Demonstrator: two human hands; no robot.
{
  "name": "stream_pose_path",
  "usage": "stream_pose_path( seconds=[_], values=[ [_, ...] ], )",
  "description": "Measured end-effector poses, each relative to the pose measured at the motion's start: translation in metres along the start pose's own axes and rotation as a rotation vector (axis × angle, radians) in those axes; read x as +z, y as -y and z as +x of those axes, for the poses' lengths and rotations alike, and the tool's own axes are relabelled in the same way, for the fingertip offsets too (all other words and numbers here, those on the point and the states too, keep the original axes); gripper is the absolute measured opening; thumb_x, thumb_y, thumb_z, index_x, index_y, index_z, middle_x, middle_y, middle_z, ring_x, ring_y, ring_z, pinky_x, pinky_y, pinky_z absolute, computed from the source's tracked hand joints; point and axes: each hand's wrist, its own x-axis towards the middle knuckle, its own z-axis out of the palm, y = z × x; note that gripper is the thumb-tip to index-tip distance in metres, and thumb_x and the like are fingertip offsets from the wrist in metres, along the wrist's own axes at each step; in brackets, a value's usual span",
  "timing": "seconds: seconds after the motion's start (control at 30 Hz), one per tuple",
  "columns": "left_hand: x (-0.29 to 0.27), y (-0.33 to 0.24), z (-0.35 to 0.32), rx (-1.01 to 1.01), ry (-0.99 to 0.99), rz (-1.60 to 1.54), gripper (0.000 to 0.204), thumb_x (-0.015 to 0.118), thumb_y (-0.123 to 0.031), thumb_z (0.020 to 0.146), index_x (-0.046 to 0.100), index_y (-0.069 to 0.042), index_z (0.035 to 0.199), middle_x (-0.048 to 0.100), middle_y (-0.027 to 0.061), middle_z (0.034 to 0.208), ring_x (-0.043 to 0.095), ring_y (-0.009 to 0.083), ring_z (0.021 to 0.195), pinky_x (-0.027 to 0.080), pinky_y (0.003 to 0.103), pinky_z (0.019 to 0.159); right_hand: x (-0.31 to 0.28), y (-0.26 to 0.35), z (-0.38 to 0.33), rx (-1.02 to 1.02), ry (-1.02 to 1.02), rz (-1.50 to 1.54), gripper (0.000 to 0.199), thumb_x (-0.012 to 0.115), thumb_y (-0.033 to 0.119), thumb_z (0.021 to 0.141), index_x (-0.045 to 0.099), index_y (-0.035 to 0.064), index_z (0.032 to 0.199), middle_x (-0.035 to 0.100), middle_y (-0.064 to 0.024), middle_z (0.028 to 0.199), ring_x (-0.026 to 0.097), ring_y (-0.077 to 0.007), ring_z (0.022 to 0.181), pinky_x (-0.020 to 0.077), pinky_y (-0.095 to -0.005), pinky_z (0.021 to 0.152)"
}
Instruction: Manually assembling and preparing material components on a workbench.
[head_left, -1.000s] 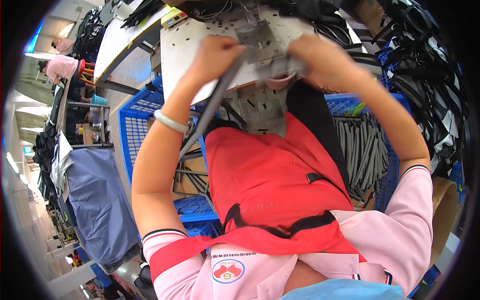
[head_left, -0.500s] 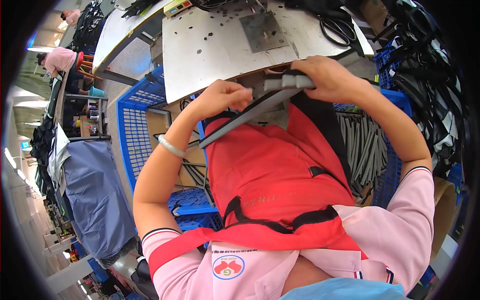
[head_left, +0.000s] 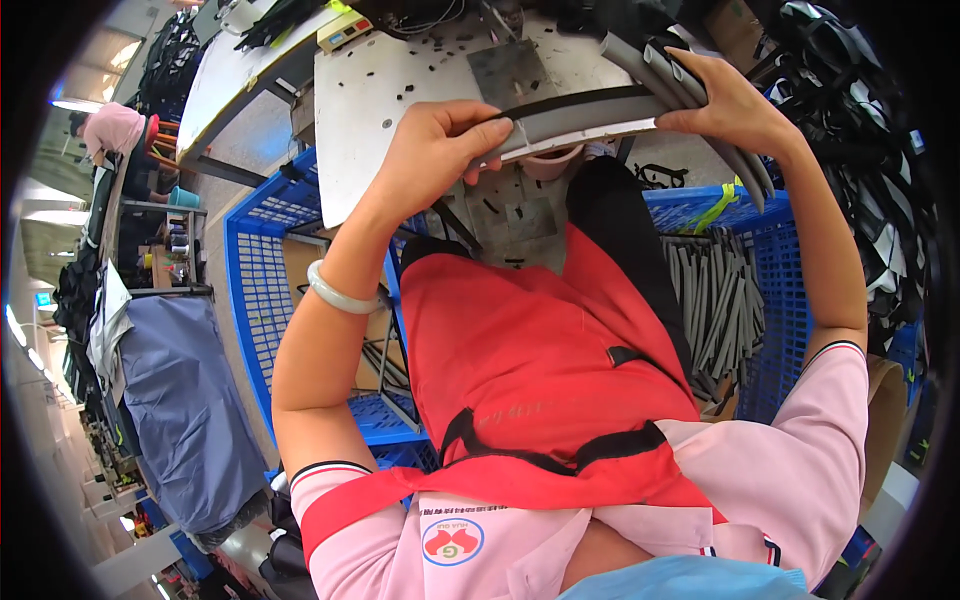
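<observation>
A grey strip with a black edge [head_left: 588, 113] stretches between my two hands above the near edge of the work table. My left hand [head_left: 440, 150] is closed on its left end, the thumb pressed along the face. At the strip's other end, my right hand [head_left: 728, 108] is closed round a bundle of grey strips [head_left: 668, 78]. Several of these stick up past the fingers, and others hang below the palm. The part inside my right palm is hidden.
The white work table [head_left: 365, 120] carries small black scraps and a metal plate [head_left: 508, 70]. On my right, a blue crate [head_left: 775, 270] holds many grey strips [head_left: 715, 300]. Another blue crate [head_left: 250, 290] stands at my left. Black straps [head_left: 860, 190] hang at the far right.
Both hands have moved up, the right one also outward. My left hand, free of the strip before, now grips its end. The strip has swung from slanting over my lap to nearly level.
</observation>
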Motion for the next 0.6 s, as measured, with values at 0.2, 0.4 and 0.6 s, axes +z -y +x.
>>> stream_pose_path(
  seconds=[0.2,0.4,0.6],
  values=[
    [-0.002,-0.009,0.035,0.11,-0.116,0.118,0.028,0.065,-0.02,0.086,0.067,0.005,0.1,0.065,0.0057,0.068,0.049,0.0058,0.051,0.04,0.021,0.048,-0.001,-0.032,0.024,0.06,-0.043,-0.047,0.085,0.078,0.035,0.068,0.043,-0.0082,0.133,0.055,-0.0221,0.122,0.054,-0.0277,0.114,0.0362,-0.0333,0.103],
    [-0.007,-0.007,0.056,0.078,-0.113,0.076,0.028,0.065,-0.019,0.086,0.067,0.005,0.102,0.065,0.0062,0.068,0.048,0.0058,0.05,0.04,0.021,0.048,-0.002,-0.04,0.039,0.1,-0.072,-0.069,0.086,0.078,0.036,0.069,0.042,-0.0072,0.134,0.055,-0.0216,0.122,0.054,-0.0269,0.114,0.0367,-0.0321,0.102],
    [-0.011,-0.009,0.064,0.059,-0.109,0.051,0.026,0.064,-0.018,0.089,0.066,0.004,0.102,0.063,0.0049,0.068,0.048,0.0057,0.052,0.036,0.019,0.049,-0.009,-0.038,0.049,0.096,0.025,0.093,0.082,0.077,0.034,0.069,0.045,-0.0075,0.132,0.06,-0.0172,0.114,0.056,-0.0223,0.106,0.0388,-0.0308,0.099]
  ],
)
